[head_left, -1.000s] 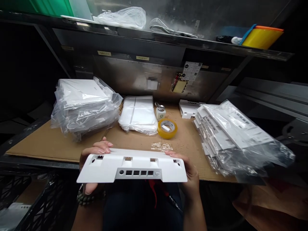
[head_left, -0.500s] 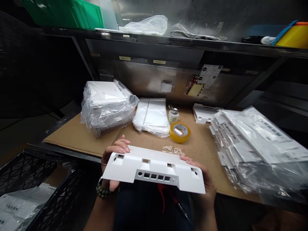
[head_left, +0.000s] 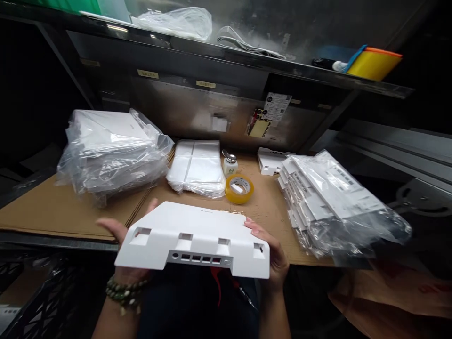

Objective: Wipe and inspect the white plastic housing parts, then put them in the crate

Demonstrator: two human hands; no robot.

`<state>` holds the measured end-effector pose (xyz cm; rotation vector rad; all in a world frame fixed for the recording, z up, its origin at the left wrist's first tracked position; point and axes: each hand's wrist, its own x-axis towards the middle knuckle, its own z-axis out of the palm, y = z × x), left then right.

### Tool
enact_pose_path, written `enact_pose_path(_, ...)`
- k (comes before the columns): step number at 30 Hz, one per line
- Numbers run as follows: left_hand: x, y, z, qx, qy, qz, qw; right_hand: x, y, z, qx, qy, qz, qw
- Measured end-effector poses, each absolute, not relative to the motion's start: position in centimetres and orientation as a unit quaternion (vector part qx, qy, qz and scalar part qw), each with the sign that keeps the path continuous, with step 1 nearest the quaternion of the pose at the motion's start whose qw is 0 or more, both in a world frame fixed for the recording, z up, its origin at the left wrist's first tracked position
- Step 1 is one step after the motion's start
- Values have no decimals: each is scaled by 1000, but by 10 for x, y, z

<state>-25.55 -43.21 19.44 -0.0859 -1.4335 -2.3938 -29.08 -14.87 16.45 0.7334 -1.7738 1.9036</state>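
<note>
1. You are at a workbench covered in brown cardboard (head_left: 266, 207), with a metal shelf (head_left: 247, 55) running above it against a dark metal backing.
2. Your right hand (head_left: 274, 256) wraps the right end of the white box (head_left: 197, 221); its fingers are closed over the edge, fingertips on the top, thumb out of sight.
3. Your left hand (head_left: 120, 231) is loosely spread at the other end, one digit pointing out to the left and a fingertip showing behind the box. The palm is hidden, so you can't tell how much it supports there.
4. The white box sits in front of you, above the bench's near edge, sockets facing you; probably you hold it tilted so the top and the socket side both show.
5. Just beyond lie the tape roll (head_left: 240, 197), the pump bottle (head_left: 230, 166) and the flat plastic bags (head_left: 197, 165), seemingly kept central for easy reach by either hand.
6. Farther out, a bagged pile (head_left: 113, 157) stands left and another bagged stack (head_left: 328, 188) leans right, perhaps apart to leave your middle free. A second white box (head_left: 270, 163) lies behind the right stack.
</note>
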Motion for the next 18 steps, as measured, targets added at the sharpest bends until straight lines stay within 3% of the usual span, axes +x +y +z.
enact_pose_path(5, -260, -433, 207, -72, -435, -897, 1, -294, -147, 168, 252, -686, 652, 202)
enact_pose_path(11, -250, -415, 207, -96, -320, -938, 87, -292, -136, 174, 107, -699, 702, 87)
enact_pose_path(14, -244, -410, 207, -71, -308, -941, 118, -287, -128, 178, 153, -684, 713, 19)
enact_pose_path(18, -239, -409, 200, -42, -275, -951, 138, -284, -127, 183, 174, -716, 676, 25)
